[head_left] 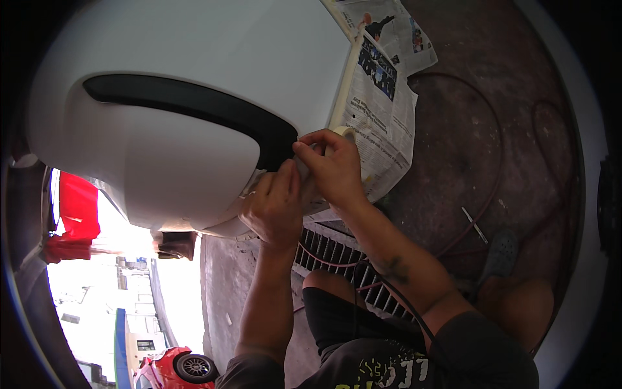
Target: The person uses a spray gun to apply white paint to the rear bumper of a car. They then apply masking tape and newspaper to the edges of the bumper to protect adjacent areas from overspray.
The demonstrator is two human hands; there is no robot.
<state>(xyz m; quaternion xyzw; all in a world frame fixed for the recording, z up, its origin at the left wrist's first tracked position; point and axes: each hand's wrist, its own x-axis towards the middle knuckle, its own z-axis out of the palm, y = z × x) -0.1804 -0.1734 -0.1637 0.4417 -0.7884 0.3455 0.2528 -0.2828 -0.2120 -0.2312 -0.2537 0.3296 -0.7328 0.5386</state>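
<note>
A: Quick one. Where's the trim (194, 107)?
B: Black, curved, on the white panel (194, 39). Runs from upper left down to the right, wide end bending down by both hands.
A: Left hand (275, 201)?
B: Fingers bent, tips bunched close at the trim's lower end. Can't tell if they grip anything (the back of the hand blocks it).
A: Right hand (334, 165)?
B: Just above and right of the left one. Thumb and index close together at the trim's right edge. Can't tell what, if anything, sits between them.
A: And the pale ring behind it?
B: Tape roll (346, 133), partly hidden by the right hand. Held or just resting there, can't tell.
A: Right of the panel?
B: Newspaper (392, 123), along the panel's edge, pale tape strip (343, 84) on the border between them.
A: Floor (453, 168)?
B: Dark, stained. Reddish hose (500, 149) looping across, thin light stick (475, 225) near a grey shoe (500, 256). Slatted grate (382, 299) below the hands, partly behind the right forearm.
A: Lower left?
B: Bright outdoors (washed out), red car (165, 364) with a dark wheel (195, 367), red cloth (79, 207) higher up.
</note>
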